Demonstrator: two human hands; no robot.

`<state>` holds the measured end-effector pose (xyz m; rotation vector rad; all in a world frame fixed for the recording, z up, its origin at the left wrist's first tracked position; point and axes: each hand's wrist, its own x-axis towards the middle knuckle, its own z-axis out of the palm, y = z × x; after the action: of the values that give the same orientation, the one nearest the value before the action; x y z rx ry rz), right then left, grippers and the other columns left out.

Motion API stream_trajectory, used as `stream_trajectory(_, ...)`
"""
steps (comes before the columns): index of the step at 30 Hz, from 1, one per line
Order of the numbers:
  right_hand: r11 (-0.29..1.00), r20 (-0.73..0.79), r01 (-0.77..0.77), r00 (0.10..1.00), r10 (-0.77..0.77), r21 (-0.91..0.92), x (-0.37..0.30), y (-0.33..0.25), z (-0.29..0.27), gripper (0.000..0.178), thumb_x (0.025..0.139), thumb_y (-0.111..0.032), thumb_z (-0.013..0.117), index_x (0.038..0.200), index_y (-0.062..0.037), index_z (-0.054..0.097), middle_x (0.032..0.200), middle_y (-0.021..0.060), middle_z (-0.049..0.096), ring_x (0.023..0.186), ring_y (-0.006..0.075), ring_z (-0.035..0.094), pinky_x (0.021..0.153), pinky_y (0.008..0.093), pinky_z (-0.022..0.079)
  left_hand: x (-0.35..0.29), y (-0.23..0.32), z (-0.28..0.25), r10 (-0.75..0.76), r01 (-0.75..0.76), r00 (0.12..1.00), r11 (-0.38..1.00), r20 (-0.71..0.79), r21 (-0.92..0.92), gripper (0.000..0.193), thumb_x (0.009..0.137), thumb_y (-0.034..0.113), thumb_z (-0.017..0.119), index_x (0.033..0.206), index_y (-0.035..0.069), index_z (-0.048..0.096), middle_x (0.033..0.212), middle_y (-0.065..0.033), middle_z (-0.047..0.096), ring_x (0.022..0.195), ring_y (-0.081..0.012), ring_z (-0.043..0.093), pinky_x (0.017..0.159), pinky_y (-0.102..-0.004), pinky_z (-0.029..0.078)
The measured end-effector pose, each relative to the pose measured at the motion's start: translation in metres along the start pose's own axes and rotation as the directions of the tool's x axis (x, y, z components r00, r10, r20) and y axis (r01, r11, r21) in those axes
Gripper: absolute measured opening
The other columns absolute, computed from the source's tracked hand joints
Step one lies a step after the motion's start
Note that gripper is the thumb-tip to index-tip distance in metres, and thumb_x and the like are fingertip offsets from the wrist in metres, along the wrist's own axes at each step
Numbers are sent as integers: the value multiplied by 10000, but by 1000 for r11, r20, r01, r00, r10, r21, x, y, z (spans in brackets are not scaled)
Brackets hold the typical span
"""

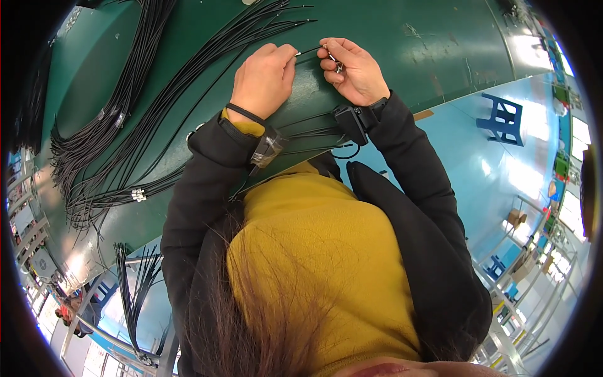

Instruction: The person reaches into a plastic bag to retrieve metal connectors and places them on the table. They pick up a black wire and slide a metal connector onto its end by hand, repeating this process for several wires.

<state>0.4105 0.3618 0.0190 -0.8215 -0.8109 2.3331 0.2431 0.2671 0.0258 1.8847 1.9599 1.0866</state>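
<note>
A thin black cable is held above the green worktop, between the left hand and the right hand. A short length is exposed in the gap between the hands, sloping slightly upward in the view toward the right.

At the left hand, the cable is gripped between the thumb and the curled forefinger, and emerges from their tips; a small pale spot is seen at that point. The remaining left fingers are folded, and what lies beneath them is hidden by the back of the hand.

At the right hand, the other end of the exposed length is met at the tips of the thumb and forefinger, which are closed together on it. Small metal pieces are held lower in the same hand, against the curled fingers; their exact number and shape cannot be told.

Long black cables are spread on the worktop to the left of the hands, with a thicker bundle farther left. White pieces are noted on the strands nearer the body. More cables are laid beneath the wrists. A blue stool is stood on the floor, to the right beyond the worktop edge.
</note>
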Motion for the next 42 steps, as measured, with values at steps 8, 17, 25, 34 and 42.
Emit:
stream_trajectory(8, 897, -64, 22, 996, -56, -441, -6, 4, 17, 178, 954, -208, 577, 937, -31, 576, 742, 2, 547, 585, 42, 418, 452, 168, 318, -2, 13, 4, 145, -145, 989, 989, 11, 40, 96, 818, 94, 616, 914, 81, 612, 805, -112, 580, 665, -334, 595, 575, -404, 506)
stream_trajectory(17, 921, -2, 124, 991, -134, -369, -15, 2, 12, 211, 906, -251, 645, 869, -49, 594, 697, -17, 536, 571, 26, 424, 447, 165, 312, -5, 21, 5, -8, -1, 998, 990, -65, -141, 71, 796, 98, 659, 851, 84, 615, 805, -82, 581, 667, -294, 594, 568, -377, 481)
stream_trajectory(25, 686, 4, 40, 999, -53, -727, -34, -15, -8, 195, 904, -222, 639, 839, -49, 577, 654, -50, 481, 531, 19, 380, 454, 175, 280, -73, -4, -65, -84, 85, 996, 990, -13, 113, 78, 779, 72, 675, 851, 72, 646, 808, -68, 595, 716, -264, 591, 607, -356, 467)
stream_trajectory(34, 402, 147, 153, 988, -45, -903, -45, -6, -36, 191, 949, -193, 567, 801, -98, 493, 654, -79, 403, 541, 1, 295, 465, 187, 229, -191, -50, -178, -137, 168, 986, 852, -98, 496, 81, 720, 114, 720, 784, 145, 681, 788, -12, 574, 759, -247, 563, 630, -366, 413)
stream_trajectory(42, 122, 270, 280, 959, -88, -952, -55, -8, -20, 204, 891, -159, 610, 783, -3, 535, 678, 17, 505, 651, 109, 462, 612, 262, 397, -234, -110, -223, -231, 245, 968, 783, -97, 572, 98, 753, 80, 705, 850, 66, 700, 820, -90, 589, 773, -276, 594, 670, -356, 480)
